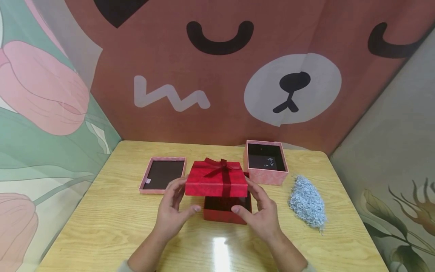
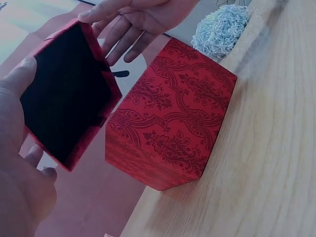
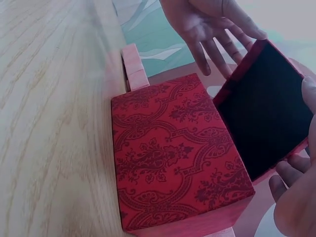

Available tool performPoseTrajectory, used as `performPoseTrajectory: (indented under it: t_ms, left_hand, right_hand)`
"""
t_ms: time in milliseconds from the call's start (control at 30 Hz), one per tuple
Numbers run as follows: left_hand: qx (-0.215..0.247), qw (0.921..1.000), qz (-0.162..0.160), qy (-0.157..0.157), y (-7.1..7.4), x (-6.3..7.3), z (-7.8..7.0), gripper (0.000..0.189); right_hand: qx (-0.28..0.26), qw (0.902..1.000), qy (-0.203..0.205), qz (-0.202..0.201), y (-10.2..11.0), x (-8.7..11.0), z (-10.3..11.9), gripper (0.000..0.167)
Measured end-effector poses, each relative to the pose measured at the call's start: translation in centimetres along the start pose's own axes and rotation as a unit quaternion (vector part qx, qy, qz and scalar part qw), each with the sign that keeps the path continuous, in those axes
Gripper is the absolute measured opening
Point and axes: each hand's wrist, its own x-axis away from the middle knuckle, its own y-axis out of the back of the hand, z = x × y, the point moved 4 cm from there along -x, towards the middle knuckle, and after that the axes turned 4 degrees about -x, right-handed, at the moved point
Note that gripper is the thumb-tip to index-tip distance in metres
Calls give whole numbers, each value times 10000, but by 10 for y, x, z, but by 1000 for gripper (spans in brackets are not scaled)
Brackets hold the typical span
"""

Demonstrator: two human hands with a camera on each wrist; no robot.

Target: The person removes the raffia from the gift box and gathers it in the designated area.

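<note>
My left hand (image 1: 170, 213) and right hand (image 1: 265, 217) hold a red gift-box lid (image 1: 205, 179) between them, one at each side edge. A dark red ribbon bow (image 1: 217, 168) tops the lid. In the left wrist view the lid's black inside shows, with the thumbs on its near edge and the fingers on the sides. Just below, apart from the lid, the red patterned box (image 1: 225, 216) stands upright on the table. Its dark opening is partly hidden by the lid and my right thumb.
At the back right stands a pink box (image 1: 266, 176) with its dark inside showing. A pink lid (image 1: 146, 190) lies inside-up at the left. Light blue paper shreds (image 1: 307, 202) are heaped on the right of the wooden table (image 1: 102, 226). Printed cloth walls surround the table.
</note>
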Motion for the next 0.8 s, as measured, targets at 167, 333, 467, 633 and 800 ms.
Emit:
performPoseTrajectory:
  t_ms: [167, 333, 467, 633, 800]
  left_hand:
    - [-57, 9996, -107, -244, 5, -1, -2, 85]
    - [-110, 9983, -219, -533, 12, -2, -6, 89]
    - [-84, 9966, -305, -760, 18, -3, -8, 91]
    - [-128, 9957, -421, -815, 28, -4, -10, 86]
    - [-45, 9948, -566, -846, 41, -4, -13, 79]
  right_hand:
    - [37, 9992, 397, 96, -5, -2, 4, 84]
    - [311, 9988, 303, 223, -12, -2, 3, 81]
    - [370, 9987, 170, 301, -17, -1, 1, 80]
    - [319, 9987, 263, 314, -25, -2, 2, 81]
    - [371, 9978, 227, 501, -37, -4, 5, 84]
